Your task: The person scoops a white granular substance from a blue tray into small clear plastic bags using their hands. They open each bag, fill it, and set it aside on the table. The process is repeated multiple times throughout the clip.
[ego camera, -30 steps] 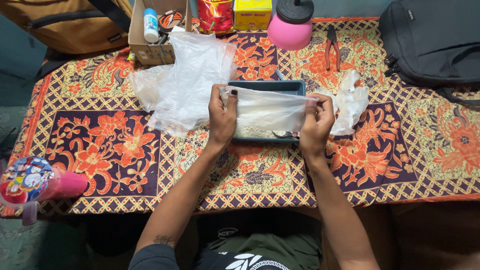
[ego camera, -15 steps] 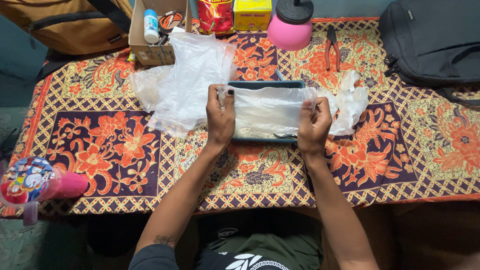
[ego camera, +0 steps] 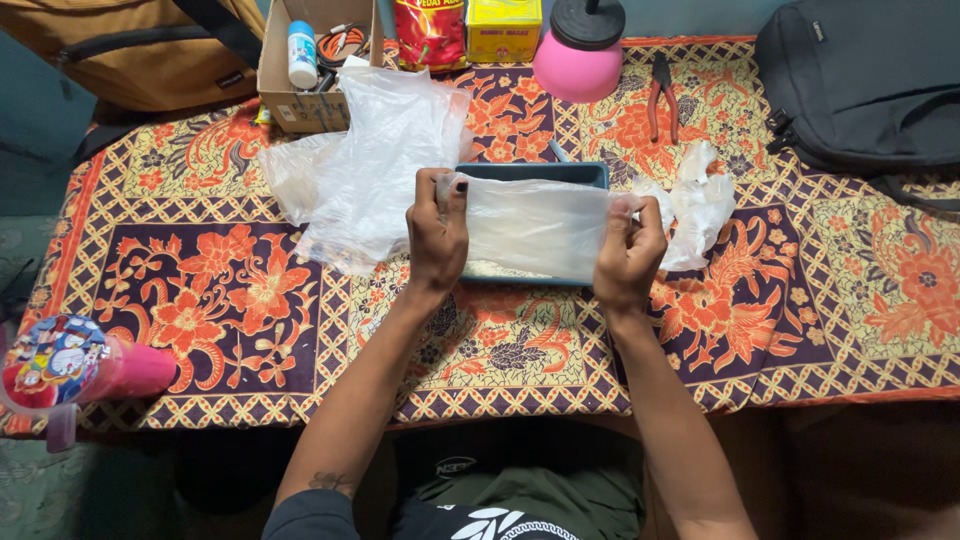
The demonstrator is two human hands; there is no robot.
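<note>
Both hands stretch a clear plastic bag (ego camera: 530, 228) flat between them over a dark blue tray (ego camera: 540, 172) on the patterned cloth. My left hand (ego camera: 438, 238) pinches the bag's left edge, and my right hand (ego camera: 630, 250) grips its right edge. The bag hides most of the tray's inside. A loose pile of clear plastic bags (ego camera: 370, 165) lies to the left of the tray. A crumpled plastic bag (ego camera: 700, 200) sits just right of my right hand.
A cardboard box (ego camera: 305, 60) with small items, a red packet (ego camera: 432, 30), a yellow box (ego camera: 505, 25) and a pink container (ego camera: 580, 50) line the far edge. Pliers (ego camera: 662, 95) lie nearby. A black backpack (ego camera: 860, 85) fills the far right; a pink bottle (ego camera: 75, 370) lies at the left.
The bag has been pulled flatter and hangs lower, now covering more of the tray's near side. Both hands shifted only slightly.
</note>
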